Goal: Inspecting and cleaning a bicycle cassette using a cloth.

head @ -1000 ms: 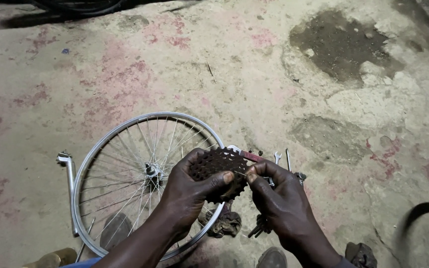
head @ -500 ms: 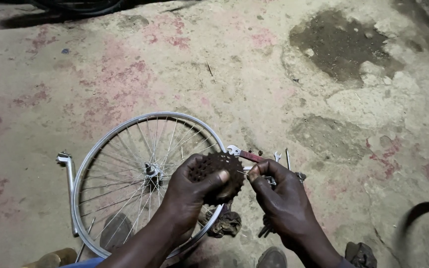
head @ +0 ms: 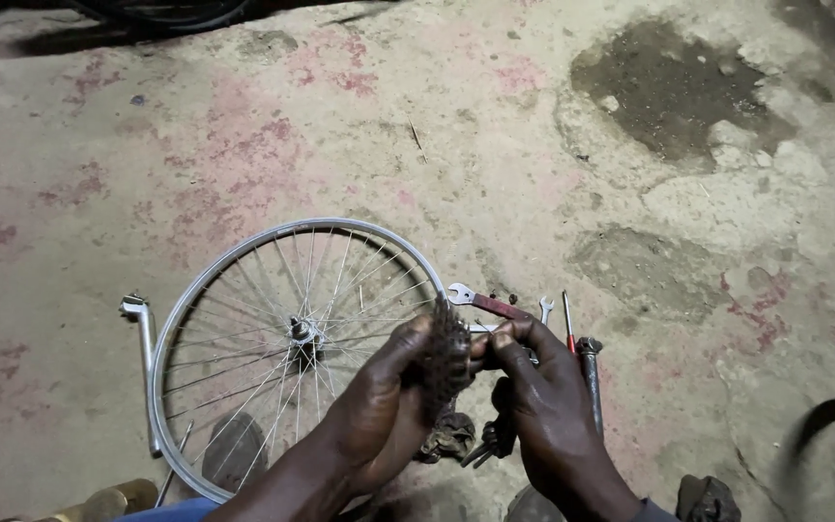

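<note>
Rusty cog cluster [head: 446, 360] now turned edge-on rather than face-up, pinched between left hand [head: 379, 411] and right hand [head: 543, 411] just right of the wheel rim [head: 161, 372], teeth open to inspection, spanners [head: 485, 303] beyond.

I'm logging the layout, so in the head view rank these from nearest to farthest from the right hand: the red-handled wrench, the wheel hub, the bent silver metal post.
1. Red-handled wrench: on the floor just above the right hand.
2. Wheel hub: centre of the spoked wheel, to the left.
3. Bent silver metal post: beyond the rim's left edge.
</note>
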